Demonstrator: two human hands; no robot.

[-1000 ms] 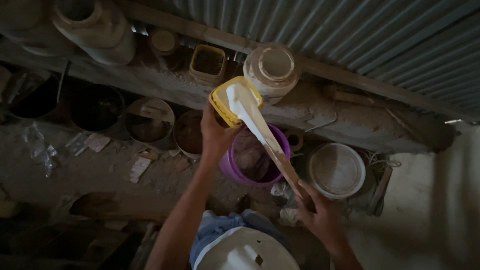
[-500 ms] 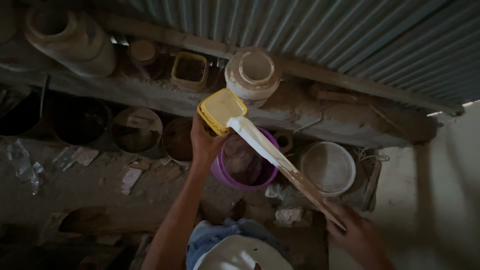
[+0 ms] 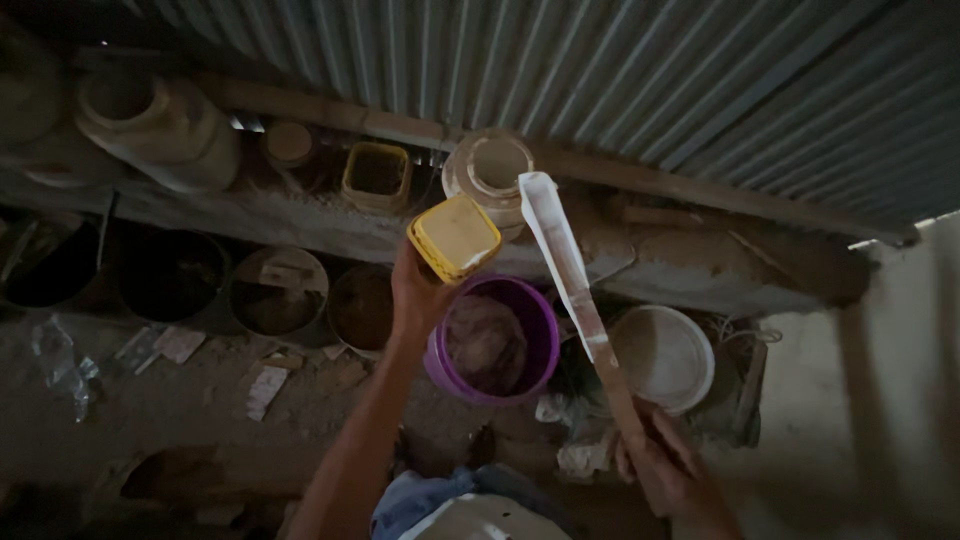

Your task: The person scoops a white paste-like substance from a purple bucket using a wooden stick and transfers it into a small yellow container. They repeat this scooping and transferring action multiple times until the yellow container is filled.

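Corrugated metal walling backs a dim, dusty ledge of pots. Nearest me, my right hand point(image 3: 665, 470) closes its grip on a wooden stick point(image 3: 572, 290), its upper part coated white. My left hand point(image 3: 420, 295) clasps a small yellow tub point(image 3: 453, 236) above the purple bucket point(image 3: 500, 340). I'd keep the tub level, the stick steady.

Left arm stretched forward and up, bare forearm in view, left hand point(image 3: 418, 295) raised with fingers point(image 3: 405, 268) curled in a grip, right hand point(image 3: 662, 470) lower and nearer the body, fingers closed in a fist-like grasp, wrist angled inward
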